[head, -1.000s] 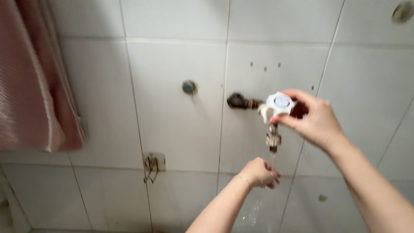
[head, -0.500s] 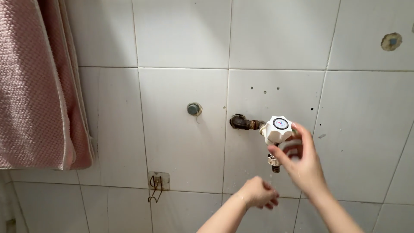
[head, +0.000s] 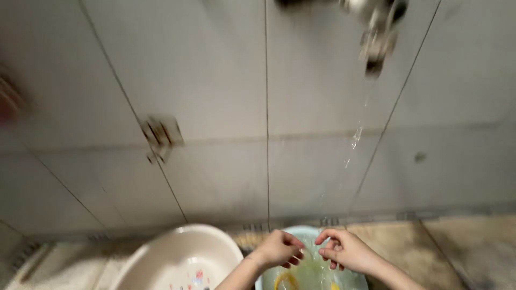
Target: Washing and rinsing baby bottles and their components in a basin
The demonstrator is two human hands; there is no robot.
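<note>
At the far left, low in the view, a cream basin (head: 177, 258) sits on the floor with its open mouth facing up, its rim just beside a pale blue basin (head: 309, 268) to its right. On the tiled wall (head: 215, 80) above them a small metal bracket (head: 161, 137) is fixed, tilted.

The left hand (head: 279, 248) hovers over the blue basin, fingers curled loosely inward and gripping nothing that can be seen. Just beside it, the right hand (head: 346, 251) is half open, fingertips bent toward the left hand, the two nearly touching above the water. Yellow bits lie in the blue basin; what they are cannot be told.

Above, near the top edge, the tap (head: 376, 32) points its spout straight down, and a thin stream of water (head: 352, 145) falls along a vertical line toward the hands. To the right of the blue basin lies bare floor (head: 462, 252).
</note>
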